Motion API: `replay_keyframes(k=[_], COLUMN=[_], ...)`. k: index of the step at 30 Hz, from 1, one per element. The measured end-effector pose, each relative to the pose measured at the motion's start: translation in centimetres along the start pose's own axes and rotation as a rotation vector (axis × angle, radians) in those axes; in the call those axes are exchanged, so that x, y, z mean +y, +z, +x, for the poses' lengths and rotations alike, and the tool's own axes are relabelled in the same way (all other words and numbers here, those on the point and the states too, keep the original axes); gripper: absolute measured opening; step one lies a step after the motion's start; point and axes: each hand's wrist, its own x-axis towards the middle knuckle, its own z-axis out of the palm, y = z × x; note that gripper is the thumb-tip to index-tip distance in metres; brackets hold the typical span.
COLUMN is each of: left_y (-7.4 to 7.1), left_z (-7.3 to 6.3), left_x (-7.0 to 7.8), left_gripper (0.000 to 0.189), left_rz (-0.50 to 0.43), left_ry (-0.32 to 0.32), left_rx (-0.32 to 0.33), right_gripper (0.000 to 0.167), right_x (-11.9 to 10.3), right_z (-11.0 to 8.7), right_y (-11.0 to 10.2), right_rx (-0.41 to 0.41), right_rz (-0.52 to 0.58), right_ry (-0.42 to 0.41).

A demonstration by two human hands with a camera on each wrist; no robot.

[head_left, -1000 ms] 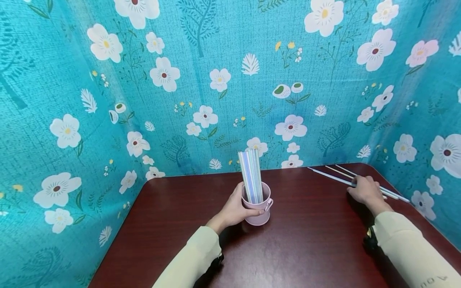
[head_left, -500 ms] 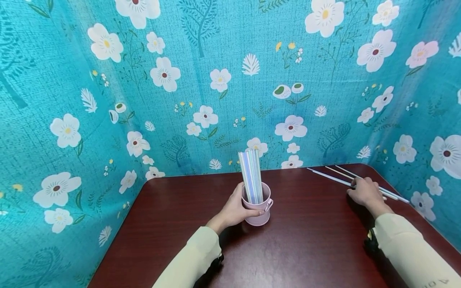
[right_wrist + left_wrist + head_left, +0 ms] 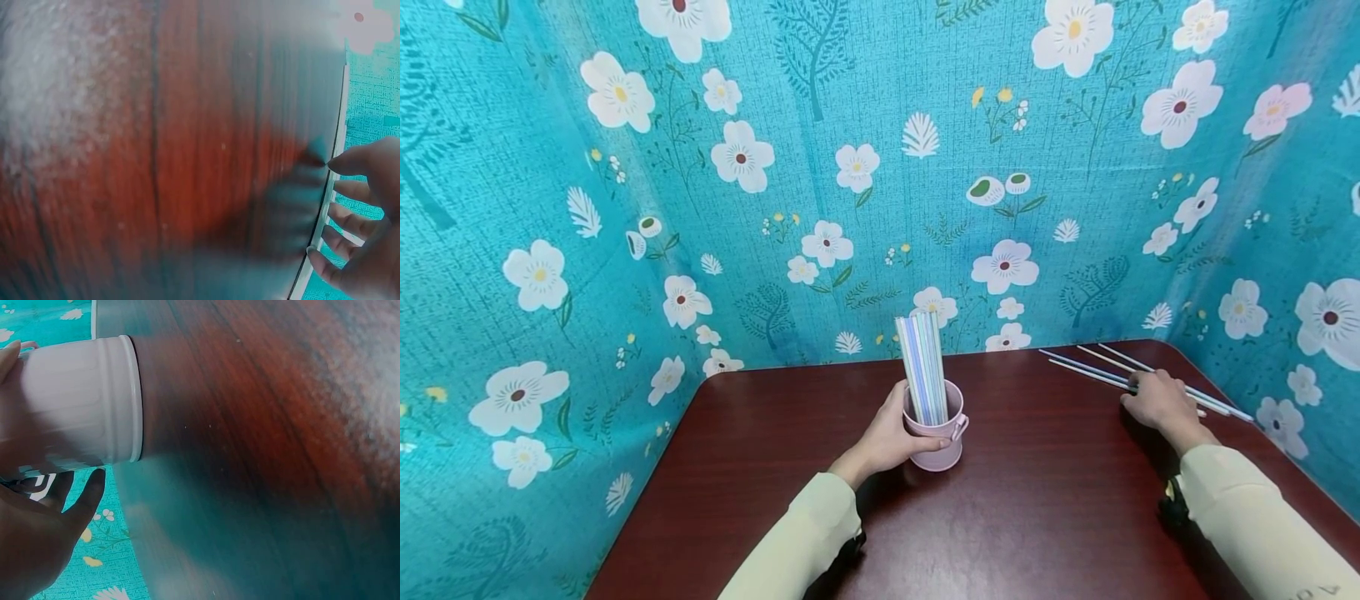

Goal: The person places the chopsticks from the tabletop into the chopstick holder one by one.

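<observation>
In the head view, a small pink bucket (image 3: 936, 457) stands at the table's middle, with a bundle of pale green, white and blue straws (image 3: 923, 367) leaning in it. My left hand (image 3: 895, 433) grips the bucket's left side, thumb across its front; the left wrist view shows the bucket's ribbed wall (image 3: 69, 406). At the far right, several thin straws (image 3: 1090, 369) lie spread on the table. My right hand (image 3: 1161, 402) is over them with curled fingers and pinches a pale straw. The fingertips are hidden in the head view; in the right wrist view, the thumb (image 3: 356, 160) and fingers reach down to the table.
The dark red-brown wooden table (image 3: 1015, 517) backs onto a turquoise floral cloth (image 3: 880, 208) that also rises along both sides. The loose straws lie near the back right table edge.
One pale straw has come apart from the blue one beside it and slid slightly toward me under my right hand. My left hand and the bucket have stayed in place.
</observation>
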Motion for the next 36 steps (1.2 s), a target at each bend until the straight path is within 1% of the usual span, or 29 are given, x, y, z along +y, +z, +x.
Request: replay_keyframes(k=[8,14,18,21,24,29,36], left_y=[0.0,0.0,0.0,0.0,0.1,0.1,0.0], left_z=[-0.1,0.0,0.1,0.1,0.1,0.1,0.0], left_x=[0.1,0.0,-0.3,-0.3,-0.2,-0.1,0.1], left_gripper=[0.105,0.106,0.106,0.104,0.104,0.106,0.105], left_rz=[-0.021,0.003,0.004,0.006,-0.005,-0.034,-0.011], left_ry=[0.026,0.010,0.001,0.007,0.013,0.020,0.004], left_rx=[0.010,0.007,0.001,0.003,0.009,0.014,0.009], right_gripper=[0.044,0.038,0.031,0.027,0.022,0.016,0.014], right_x=[-0.4,-1.2,-1.6,-1.9,-2.1,-2.5,-3.4], right_z=[0.3,0.2,0.1,0.2,0.3,0.4,0.5], right_y=[0.1,0.2,0.4,0.5,0.6,0.8,1.3], right_rx=[0.006,-0.013,-0.011,-0.002,-0.003,-0.015,-0.025], right_rz=[-0.022,-0.021,0.001,0.010,0.017,0.030,0.039], right_ry=[-0.034,-0.064,-0.087,-0.116,-0.147,-0.169,-0.199])
